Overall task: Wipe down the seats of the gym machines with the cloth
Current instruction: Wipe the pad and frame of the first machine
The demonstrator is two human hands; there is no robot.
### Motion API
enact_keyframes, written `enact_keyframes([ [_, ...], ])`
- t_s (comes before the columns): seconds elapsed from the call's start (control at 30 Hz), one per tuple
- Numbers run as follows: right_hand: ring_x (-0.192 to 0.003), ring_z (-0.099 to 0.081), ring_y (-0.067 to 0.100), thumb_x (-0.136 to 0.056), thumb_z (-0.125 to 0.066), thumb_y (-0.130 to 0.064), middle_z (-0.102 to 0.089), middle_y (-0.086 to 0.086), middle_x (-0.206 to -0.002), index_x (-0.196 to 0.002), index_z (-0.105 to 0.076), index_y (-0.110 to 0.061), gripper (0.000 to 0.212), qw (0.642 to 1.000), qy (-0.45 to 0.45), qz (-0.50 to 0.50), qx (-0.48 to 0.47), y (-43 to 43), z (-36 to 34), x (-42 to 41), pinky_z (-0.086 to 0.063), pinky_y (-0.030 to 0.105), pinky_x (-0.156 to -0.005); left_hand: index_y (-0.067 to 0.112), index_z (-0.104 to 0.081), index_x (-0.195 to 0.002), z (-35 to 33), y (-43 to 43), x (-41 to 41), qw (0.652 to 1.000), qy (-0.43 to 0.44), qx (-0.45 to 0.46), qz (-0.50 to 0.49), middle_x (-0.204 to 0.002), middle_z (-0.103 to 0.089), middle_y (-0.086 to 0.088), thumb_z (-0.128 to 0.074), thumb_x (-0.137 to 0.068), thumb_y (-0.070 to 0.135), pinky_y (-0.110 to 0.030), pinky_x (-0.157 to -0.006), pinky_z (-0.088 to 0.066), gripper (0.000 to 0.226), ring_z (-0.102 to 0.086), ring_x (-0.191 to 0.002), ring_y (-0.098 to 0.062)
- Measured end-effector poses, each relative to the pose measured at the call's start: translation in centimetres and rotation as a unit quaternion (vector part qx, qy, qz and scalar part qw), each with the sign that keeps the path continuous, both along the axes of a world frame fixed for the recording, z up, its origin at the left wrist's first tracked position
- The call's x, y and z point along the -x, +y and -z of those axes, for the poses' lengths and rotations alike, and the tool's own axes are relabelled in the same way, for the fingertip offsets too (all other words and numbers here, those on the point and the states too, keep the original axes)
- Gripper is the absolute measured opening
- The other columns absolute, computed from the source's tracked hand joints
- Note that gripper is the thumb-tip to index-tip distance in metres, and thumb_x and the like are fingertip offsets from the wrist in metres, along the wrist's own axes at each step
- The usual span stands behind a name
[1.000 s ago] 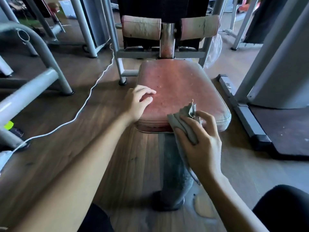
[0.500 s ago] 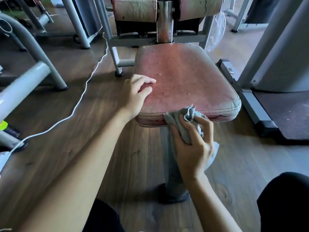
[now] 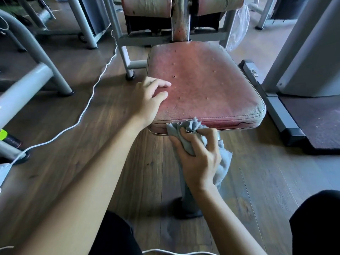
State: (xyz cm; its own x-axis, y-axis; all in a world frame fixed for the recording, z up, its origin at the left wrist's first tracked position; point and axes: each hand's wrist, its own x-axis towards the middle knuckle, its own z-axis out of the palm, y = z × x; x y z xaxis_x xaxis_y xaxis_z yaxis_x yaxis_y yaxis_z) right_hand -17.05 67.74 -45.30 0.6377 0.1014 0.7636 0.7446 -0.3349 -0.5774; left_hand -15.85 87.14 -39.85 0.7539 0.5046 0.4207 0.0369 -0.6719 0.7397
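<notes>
A worn red padded seat [image 3: 204, 80] of a gym machine fills the middle of the view. My left hand [image 3: 149, 102] rests flat on the seat's near left corner, fingers spread, holding nothing. A grey cloth [image 3: 185, 131] is bunched in my right hand [image 3: 197, 157], which is pressed against the seat's front edge, below the top surface. Part of the cloth hangs down past my wrist. The seat's grey post [image 3: 187, 197] is partly hidden behind my right hand.
Two worn roller pads [image 3: 147, 5] sit on the frame behind the seat. Grey machine frames stand at left [image 3: 36, 52] and right [image 3: 303, 52]. A white cord [image 3: 88, 105] snakes across the wooden floor at left. A dark mat [image 3: 316, 126] lies at right.
My right hand with the cloth has slid off the seat's top, down onto its front edge. The view has come closer to the seat. My left hand has stayed on the corner.
</notes>
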Motion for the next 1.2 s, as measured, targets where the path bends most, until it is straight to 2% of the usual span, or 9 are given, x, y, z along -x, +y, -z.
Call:
enact_keyframes([
  [0.2,-0.073,-0.064,0.023,-0.080,-0.087,-0.027,-0.060,0.004,-0.089,-0.081,-0.079,-0.015,0.014,0.999,0.006,0.043,-0.011,-0.8,0.2,-0.5,-0.054,0.039,-0.059,0.043,-0.070,-0.098,0.0,0.0,0.0,1.000,-0.009,0.005,0.005,-0.104,-0.060,0.015,-0.053,-0.078,0.038,-0.042,-0.103,-0.045,0.027,-0.060,-0.110,-0.014],
  [0.3,-0.070,-0.061,0.026,-0.079,-0.087,-0.018,-0.060,0.009,-0.078,-0.076,-0.077,-0.011,0.012,1.000,-0.021,0.013,-0.006,1.5,0.3,0.9,-0.051,0.037,-0.056,0.041,-0.071,-0.099,0.0,0.0,0.0,1.000,-0.012,0.012,0.009,-0.104,-0.061,0.016,-0.053,-0.077,0.039,-0.043,-0.104,-0.045,0.029,-0.060,-0.112,-0.014],
  [0.4,-0.074,-0.063,0.026,-0.081,-0.085,-0.016,-0.063,0.008,-0.081,-0.076,-0.077,-0.013,0.009,0.999,-0.036,-0.013,0.009,1.1,0.1,0.6,-0.051,0.036,-0.057,0.036,-0.073,-0.102,-0.1,0.1,0.1,1.000,-0.009,0.019,0.014,-0.106,-0.060,0.019,-0.055,-0.079,0.033,-0.041,-0.107,-0.044,0.029,-0.059,-0.115,-0.011],
  [0.53,-0.078,-0.066,0.027,-0.080,-0.085,-0.015,-0.063,0.011,-0.088,-0.079,-0.079,-0.012,0.007,0.997,0.030,0.060,-0.045,-0.6,0.5,-0.4,-0.055,0.041,-0.062,0.027,-0.076,-0.104,-0.1,-0.2,0.2,1.000,-0.008,0.022,0.012,-0.104,-0.059,0.020,-0.056,-0.081,0.026,-0.035,-0.108,-0.042,0.031,-0.058,-0.113,-0.007],
  [0.6,-0.074,-0.063,0.025,-0.080,-0.085,-0.015,-0.061,0.010,-0.083,-0.077,-0.078,-0.011,0.009,0.994,0.047,0.073,-0.059,0.5,0.5,0.3,-0.053,0.037,-0.061,0.029,-0.075,-0.103,-0.3,-0.5,0.2,1.000,-0.009,0.027,0.006,-0.103,-0.059,0.020,-0.055,-0.081,0.025,-0.035,-0.108,-0.042,0.030,-0.058,-0.114,-0.009],
  [0.8,-0.074,-0.062,0.022,-0.082,-0.084,-0.018,-0.062,0.004,-0.084,-0.084,-0.080,-0.017,0.005,1.000,-0.008,-0.018,0.001,0.5,-0.4,0.4,-0.048,0.032,-0.056,0.025,-0.077,-0.105,-0.8,-0.8,0.6,1.000,0.013,-0.011,-0.012,-0.108,-0.063,0.017,-0.054,-0.081,0.029,-0.047,-0.109,-0.040,0.033,-0.060,-0.112,-0.006],
  [1.0,-0.084,-0.061,0.008,-0.086,-0.081,-0.033,-0.062,-0.003,-0.099,-0.103,-0.077,-0.026,0.019,0.990,0.087,0.095,-0.053,-6.1,-1.0,-4.0,-0.049,0.025,-0.065,0.025,-0.075,-0.106,-1.7,-2.1,0.3,0.996,0.046,-0.053,-0.055,-0.111,-0.062,0.015,-0.050,-0.082,0.024,-0.050,-0.110,-0.035,0.034,-0.047,-0.095,0.015],
  [1.07,-0.083,-0.059,0.004,-0.087,-0.080,-0.033,-0.062,-0.003,-0.098,-0.103,-0.077,-0.026,0.018,0.985,0.104,0.115,-0.076,-6.7,-0.8,-4.8,-0.048,0.023,-0.066,0.022,-0.074,-0.108,-1.9,-2.6,0.1,0.992,0.066,-0.073,-0.078,-0.115,-0.063,0.008,-0.048,-0.083,0.020,-0.048,-0.109,-0.035,0.036,-0.041,-0.089,0.006],
  [1.2,-0.073,-0.058,0.011,-0.085,-0.082,-0.023,-0.059,0.003,-0.087,-0.093,-0.078,-0.018,0.010,0.990,0.081,0.092,-0.073,-4.3,0.2,-3.3,-0.051,0.031,-0.057,0.021,-0.072,-0.110,-2.3,-3.4,-0.3,0.984,0.103,-0.093,-0.114,-0.119,-0.063,0.000,-0.049,-0.087,0.013,-0.049,-0.111,-0.033,0.033,-0.046,-0.103,-0.016],
])
